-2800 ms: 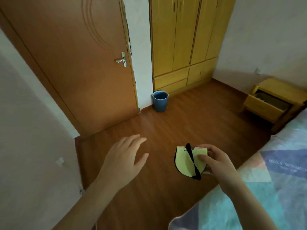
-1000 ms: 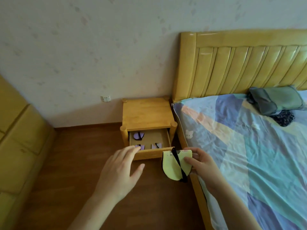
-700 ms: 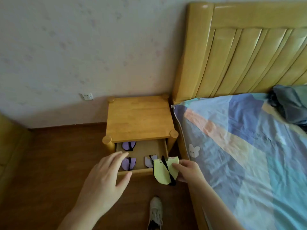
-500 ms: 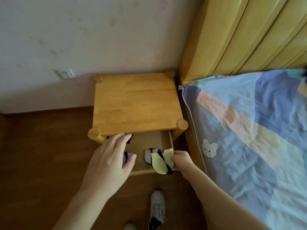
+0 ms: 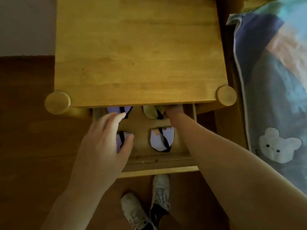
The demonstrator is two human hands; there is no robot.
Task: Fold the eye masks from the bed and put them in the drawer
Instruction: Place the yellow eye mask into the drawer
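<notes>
Yellow mask: the folded yellow eye mask [image 5: 152, 112] is now sitting deep in the drawer [image 5: 159, 161], at the back right under the nightstand top; half a second ago it was hovering over the front edge.
Right hand: the right hand [image 5: 173, 109] is reaching far in beside the mask, touching or just leaving it; its grip is tucked under the top, so I cannot tell whether it is pinching or letting go.
Left hand: the left hand [image 5: 106, 140] is hanging spread and relaxed over the drawer's left side, holding nothing and partly covering a purple mask [image 5: 120, 138].
Meaning: placement is looking nearly done; release and withdrawal are probably what remains for this mask.
Other masks: a second purple mask [image 5: 118, 109] is lying at the back left, a pale lilac one [image 5: 160, 140] at the front right, well apart.
Materials: the masks are looking like soft, thin fabric, folded into rounded half-ovals with black elastic straps; the nightstand [image 5: 139, 52] is smooth, varnished yellow wood with round corner posts.
Surroundings: the bed sheet [image 5: 274, 90], patchwork cotton with a bear print, is lying just to the right.
</notes>
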